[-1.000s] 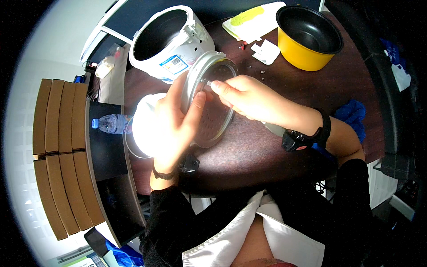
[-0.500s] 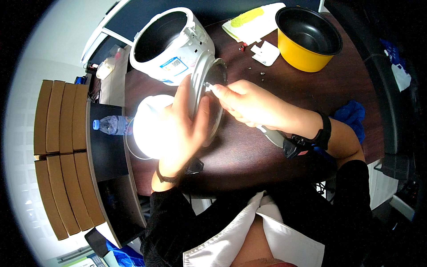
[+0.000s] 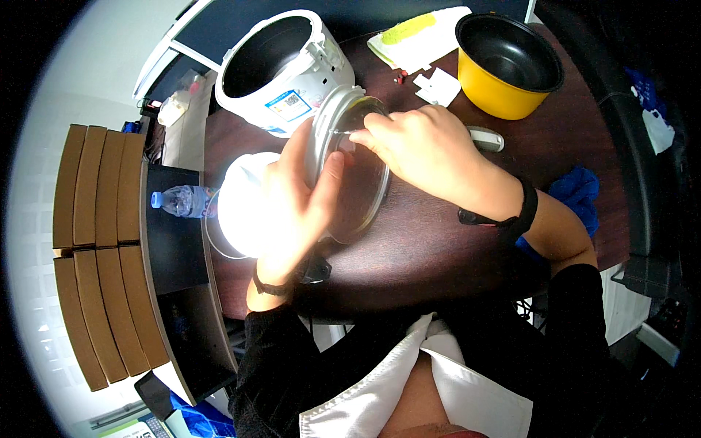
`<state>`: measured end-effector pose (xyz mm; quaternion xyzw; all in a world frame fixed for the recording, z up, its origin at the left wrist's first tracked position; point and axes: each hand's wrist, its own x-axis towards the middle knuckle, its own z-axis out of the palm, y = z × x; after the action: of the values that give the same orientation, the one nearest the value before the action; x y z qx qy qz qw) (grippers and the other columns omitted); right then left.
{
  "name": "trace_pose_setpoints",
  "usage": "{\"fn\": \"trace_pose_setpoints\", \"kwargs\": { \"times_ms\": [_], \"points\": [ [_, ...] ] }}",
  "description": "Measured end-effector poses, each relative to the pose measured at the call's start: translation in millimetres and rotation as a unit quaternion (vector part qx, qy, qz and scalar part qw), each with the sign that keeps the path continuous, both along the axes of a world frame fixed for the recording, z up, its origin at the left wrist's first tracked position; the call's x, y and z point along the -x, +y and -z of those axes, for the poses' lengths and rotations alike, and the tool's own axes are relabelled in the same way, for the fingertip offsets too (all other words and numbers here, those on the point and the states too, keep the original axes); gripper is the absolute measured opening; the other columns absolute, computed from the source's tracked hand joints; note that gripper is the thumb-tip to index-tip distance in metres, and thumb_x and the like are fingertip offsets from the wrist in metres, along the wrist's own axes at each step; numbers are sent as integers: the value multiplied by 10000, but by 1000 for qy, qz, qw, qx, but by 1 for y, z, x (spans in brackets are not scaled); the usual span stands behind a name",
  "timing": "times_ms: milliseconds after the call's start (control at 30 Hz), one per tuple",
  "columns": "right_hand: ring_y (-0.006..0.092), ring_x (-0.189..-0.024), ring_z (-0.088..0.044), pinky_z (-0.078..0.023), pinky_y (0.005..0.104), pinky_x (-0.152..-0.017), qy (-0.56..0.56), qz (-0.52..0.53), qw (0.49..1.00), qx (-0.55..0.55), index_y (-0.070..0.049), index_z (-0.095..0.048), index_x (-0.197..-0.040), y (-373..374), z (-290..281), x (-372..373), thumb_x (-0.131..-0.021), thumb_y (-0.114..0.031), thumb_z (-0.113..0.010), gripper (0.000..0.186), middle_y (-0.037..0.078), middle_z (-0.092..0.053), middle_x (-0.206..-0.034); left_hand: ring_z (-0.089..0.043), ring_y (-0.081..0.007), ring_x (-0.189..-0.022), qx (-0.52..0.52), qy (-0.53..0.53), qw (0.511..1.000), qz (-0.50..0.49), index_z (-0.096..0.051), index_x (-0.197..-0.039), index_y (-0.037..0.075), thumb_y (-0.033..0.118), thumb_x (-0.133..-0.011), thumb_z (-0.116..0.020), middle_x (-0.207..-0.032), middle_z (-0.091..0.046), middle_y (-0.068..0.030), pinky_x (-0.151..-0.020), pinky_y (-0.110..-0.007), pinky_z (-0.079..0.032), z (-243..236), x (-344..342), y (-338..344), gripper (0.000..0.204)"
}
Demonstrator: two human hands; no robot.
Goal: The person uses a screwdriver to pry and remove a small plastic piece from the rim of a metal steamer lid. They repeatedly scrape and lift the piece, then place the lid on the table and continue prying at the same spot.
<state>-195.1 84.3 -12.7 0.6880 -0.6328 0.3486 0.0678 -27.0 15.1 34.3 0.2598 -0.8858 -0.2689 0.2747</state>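
My left hand grips the rim of a rice cooker lid, which it holds tilted on edge above the table. The lid has a pale ring and a shiny, see-through-looking round plate. My right hand is closed around a tool with a light grey handle; the handle's end sticks out beyond the hand on the right. Its thumb and fingertips are at the lid's inner side, near a small white piece. The tool's working end is mostly hidden, so its kind is unclear. Just behind stands the white rice cooker body, open at the top.
A yellow inner pot with a black inside stands at the back right. Beside it are a white plastic piece, small red bits and a cloth. A blue cloth lies right, a water bottle left, near a bright white round object.
The tool's handle has swung from pointing down toward me to pointing up and right, as my right hand turned. The lid has tilted, showing more of its round plate.
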Motion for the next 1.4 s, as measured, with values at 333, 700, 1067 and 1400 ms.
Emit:
{"fn": "trace_pose_setpoints", "kwargs": {
  "times_ms": [333,700,1067,1400],
  "points": [
    [108,-434,-396,-360,292,-431,-467,-175,840,-214,-54,-501,-634,-1,-15,8,-978,-476,-363,561,-19,-406,-501,-615,-122,-858,-133,12,991,8,-490,-1231,-71,80,-897,-568,-922,-660,-95,-810,-243,-456,3,-10,-13,375],
    [11,-399,-240,-190,170,-366,-657,-225,614,-374,-104,-450,-723,3,-8,-3,-982,-430,-400,419,-92,-310,-528,-596,-67,-775,-85,-24,995,-48,-567,-1182,-7,178,-884,-600,-855,-677,-59,-715,-210,-456,-12,-5,4,353],
    [17,-374,-219,-177,201,-329,-657,-207,634,-350,-123,-448,-687,4,-10,-7,-981,-455,-366,451,-97,-280,-499,-605,-88,-718,-65,-14,997,-49,-572,-1168,-15,192,-869,-613,-787,-663,-79,-667,-227,-458,-11,-2,6,366],
    [300,-542,-598,-452,385,-525,-419,-150,885,-138,-25,-661,-867,4,4,-15,-984,-326,-397,417,137,-614,-628,-658,-240,-633,41,-5,999,-15,-507,-1184,-79,133,-849,-598,-729,-653,-178,-576,-314,-498,6,-4,3,406]
  ]
}}
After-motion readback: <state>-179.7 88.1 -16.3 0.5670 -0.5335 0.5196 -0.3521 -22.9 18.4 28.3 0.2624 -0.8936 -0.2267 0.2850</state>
